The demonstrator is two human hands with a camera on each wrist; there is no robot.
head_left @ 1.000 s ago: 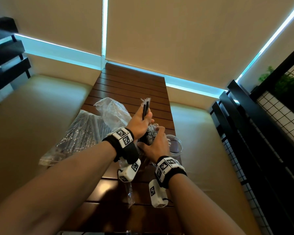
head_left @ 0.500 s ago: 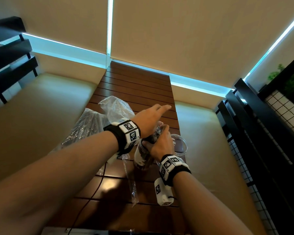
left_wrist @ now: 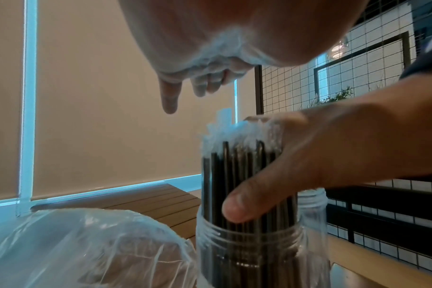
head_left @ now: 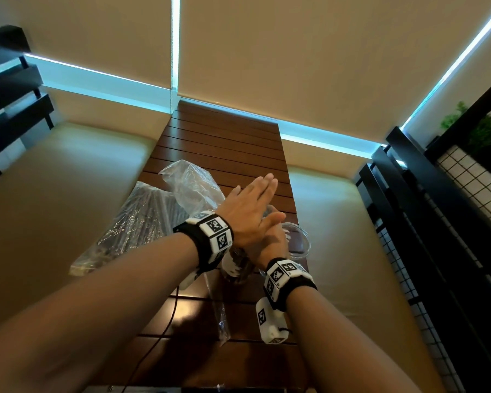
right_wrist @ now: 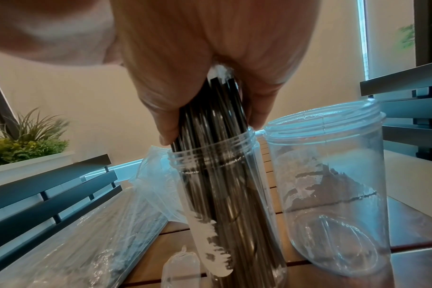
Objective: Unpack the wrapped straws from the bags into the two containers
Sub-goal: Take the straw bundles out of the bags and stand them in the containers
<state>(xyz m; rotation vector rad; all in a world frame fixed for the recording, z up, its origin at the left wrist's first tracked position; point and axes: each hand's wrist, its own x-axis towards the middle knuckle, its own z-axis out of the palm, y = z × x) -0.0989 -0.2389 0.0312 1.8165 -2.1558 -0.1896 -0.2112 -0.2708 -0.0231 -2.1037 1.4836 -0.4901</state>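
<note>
Left hand [head_left: 248,207] flat, fingers straight and together, palm down over the tops of the wrapped straws [left_wrist: 244,175]; holds nothing. Right hand [left_wrist: 333,148] wrapped round the straw bundle just above the jar's rim, thumb and fingers curled on it. Straws stand packed in a clear jar [right_wrist: 225,194] on the slatted wooden table [head_left: 224,137]. Second clear jar [right_wrist: 333,185] just beside it, to the right, with no straws in it. Plastic bags [head_left: 142,219] lie to the left; one still has straws inside.
</note>
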